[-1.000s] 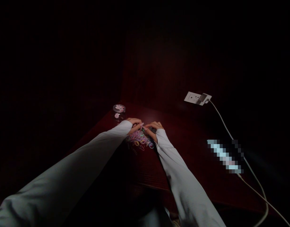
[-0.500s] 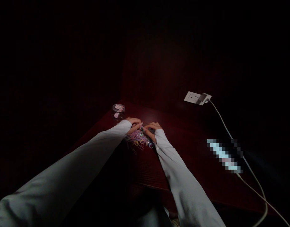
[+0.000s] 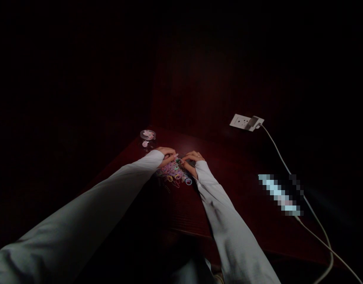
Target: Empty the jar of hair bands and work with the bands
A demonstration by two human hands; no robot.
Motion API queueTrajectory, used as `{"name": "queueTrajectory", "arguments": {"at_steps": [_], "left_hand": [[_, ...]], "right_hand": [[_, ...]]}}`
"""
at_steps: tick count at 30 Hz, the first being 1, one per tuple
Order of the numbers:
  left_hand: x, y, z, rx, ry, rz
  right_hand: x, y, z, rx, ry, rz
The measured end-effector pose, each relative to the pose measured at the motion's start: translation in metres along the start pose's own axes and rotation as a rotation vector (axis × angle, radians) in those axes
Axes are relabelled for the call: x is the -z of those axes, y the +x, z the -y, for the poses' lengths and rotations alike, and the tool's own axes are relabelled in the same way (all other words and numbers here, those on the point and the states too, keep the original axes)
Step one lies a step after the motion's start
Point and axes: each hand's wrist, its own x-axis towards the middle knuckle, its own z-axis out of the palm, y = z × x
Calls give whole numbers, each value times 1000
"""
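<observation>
A pile of small, colourful elastic hair ties [image 3: 172,171] lies on the dark red table [image 3: 184,209], mostly pink and purple with some yellow, green and white. My left hand [image 3: 167,154] is at the pile's far left side, its fingers curled and pinched together. Facing it from the right is my right hand [image 3: 192,158], with thumb and fingers bent towards each other above the pile. Between the fingertips sits something small that the dim light does not let me identify. A clear lidded jar [image 3: 147,139] with pink stickers stands behind my left hand.
On the wall at the right is a white socket [image 3: 242,122] with a charger [image 3: 255,123] plugged in. Its white cable [image 3: 277,148] hangs down the right side. A pixelated, bright device [image 3: 280,194] lies on the table, connected to a cable.
My right hand has shifted slightly right, so the gap between the fingertips is a little wider. My left hand stays nearly in place.
</observation>
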Motion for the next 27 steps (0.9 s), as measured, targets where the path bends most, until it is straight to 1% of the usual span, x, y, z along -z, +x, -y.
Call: {"name": "queueTrajectory", "arguments": {"at_steps": [3,6,9,11,14,17,21,27], "left_hand": [[1,-1,-2,-5,-8,-18],[0,-1,-1,1,-16,-37],[-3,-1,2,-15,-37,-54],[-4,-1,5,-25,-46,-58],[-5,-1,7,-31,-40,-54],[-4,-1,5,-38,-29,-55],[-1,-2,0,-40,-38,-57],[-1,-2,-2,-30,-22,-44]], "right_hand": [[1,1,-5,-16,2,-36],[6,2,-16,-36,-4,-110],[19,2,-30,-66,-44,-153],[31,-1,-38,-111,-137,-159],[47,-8,-42,-211,-346,-139],[54,-15,-40,-262,-463,-77],[54,-19,-39,-302,-515,-14],[52,-20,-44,-327,-554,4]]}}
